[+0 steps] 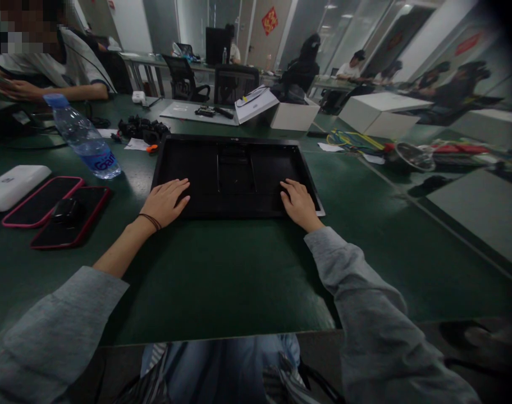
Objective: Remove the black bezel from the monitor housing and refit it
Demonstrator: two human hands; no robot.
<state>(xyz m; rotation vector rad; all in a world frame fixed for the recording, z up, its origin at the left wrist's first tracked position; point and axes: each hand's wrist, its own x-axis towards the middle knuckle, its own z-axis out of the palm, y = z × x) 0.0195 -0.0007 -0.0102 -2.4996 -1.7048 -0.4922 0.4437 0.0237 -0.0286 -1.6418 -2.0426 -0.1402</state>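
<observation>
Seen from the wearer's head, two bare hands in gray sleeves (365,292) rest on a black, shallow, rectangular panel (234,199), which lies flat on a dark green table (239,269), straight in front of the person and a little back from the near edge; the panel has a raised rim and a bracket-like fitting (234,157) at its far middle. The left hand (165,202), with a thin dark band (151,220) at the wrist, lies over the panel's near left corner, fingers extended and thumb apart, not closed around anything; the right hand (298,202) lies near the opposite near corner, its fingers lightly bent and likewise unclenched. To the left are a water bottle (83,134) with a blue cap, a white device (18,185) and two phones (87,216) in pinkish-red cases, a small black object (66,212) resting on the nearer one; beyond the panel are a jumble of black gear (140,129) and a white box (296,115); at far left, another person's forearm (77,92) rests on the table.
</observation>
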